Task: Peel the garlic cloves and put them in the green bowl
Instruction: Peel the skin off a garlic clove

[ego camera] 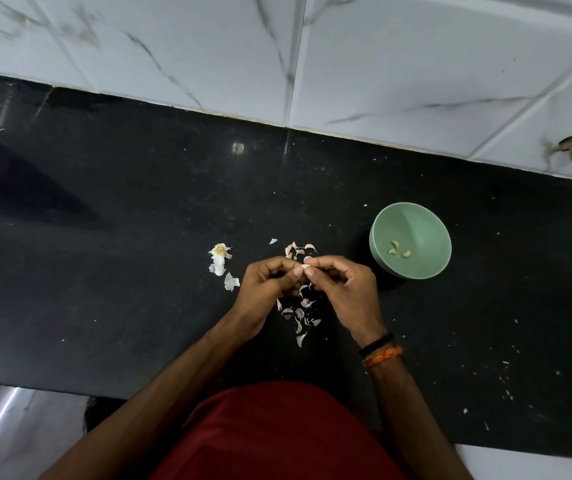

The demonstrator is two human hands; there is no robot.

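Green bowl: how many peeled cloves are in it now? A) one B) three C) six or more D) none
B: three pale peeled cloves lie together on the bottom of the green bowl, to the right of both hands.

Kitchen, black countertop (139, 237) (stone), tiled wall (416, 64)

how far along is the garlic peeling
Done: three peeled cloves lie in the green bowl, and loose skins litter the counter. In hand: both hands pinch one clove between the fingers. Left: a few unpeeled cloves beyond the hands.
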